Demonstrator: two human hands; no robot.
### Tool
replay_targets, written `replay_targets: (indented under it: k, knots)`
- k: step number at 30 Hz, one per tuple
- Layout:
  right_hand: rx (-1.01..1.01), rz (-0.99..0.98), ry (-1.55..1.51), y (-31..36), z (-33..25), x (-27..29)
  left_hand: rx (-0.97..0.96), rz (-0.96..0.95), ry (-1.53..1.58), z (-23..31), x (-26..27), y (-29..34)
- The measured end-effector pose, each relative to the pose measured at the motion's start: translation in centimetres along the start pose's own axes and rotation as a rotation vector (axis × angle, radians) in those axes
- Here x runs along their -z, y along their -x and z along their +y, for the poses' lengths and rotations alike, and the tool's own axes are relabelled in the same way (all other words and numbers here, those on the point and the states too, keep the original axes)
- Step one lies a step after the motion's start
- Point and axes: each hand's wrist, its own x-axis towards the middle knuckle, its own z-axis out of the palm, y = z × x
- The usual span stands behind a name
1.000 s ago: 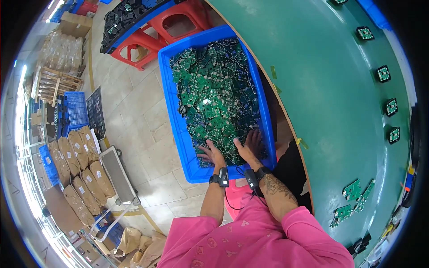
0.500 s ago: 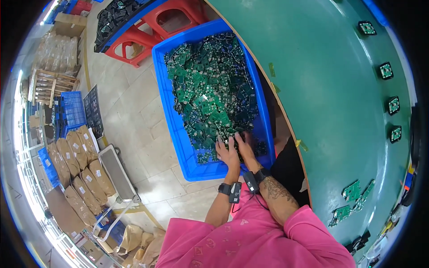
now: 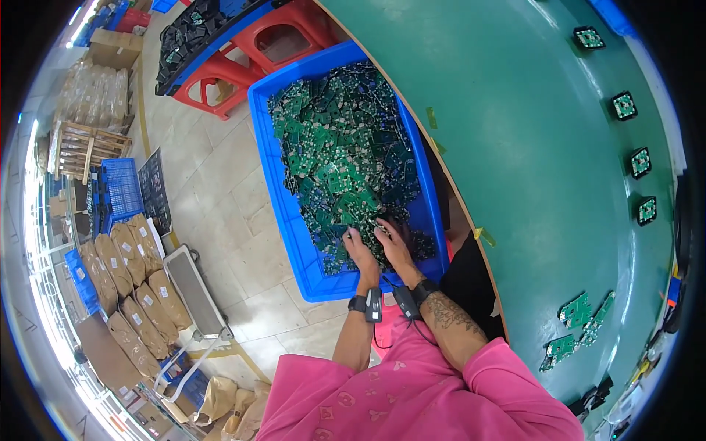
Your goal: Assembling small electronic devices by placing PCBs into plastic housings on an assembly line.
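Both L hand (image 3: 361, 255) & R hand (image 3: 396, 251) now farther apart on PCBs (image 3: 340, 158); can't tell fingers' hold.

White labels (image 3: 148, 300) dot the brown paper packages (image 3: 173, 309), their print too small to read from here.

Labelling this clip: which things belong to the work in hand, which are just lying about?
Work in hand, apparently: left hand and right hand among circuit boards; their blue tub.
Likely lying about: trolley, brown packages, red stools, wooden pallet.
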Motion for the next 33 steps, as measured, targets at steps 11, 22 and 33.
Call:
replay_targets:
  k: [11,22,33]
  knots:
    - [-0.157,-0.103,-0.616,-0.3,-1.3,2.3,-0.527,-0.438,-0.590,5.5,0.0,1.6]
    - [-0.106,0.109,-0.612,0.5,-3.7,3.0,-0.541,-0.446,-0.602,4.9,-4.5,2.4]
    - [-0.449,-0.294,-1.315,2.4,-10.7,3.4,-0.652,-0.203,-0.987,15.7,-4.2,6.6]
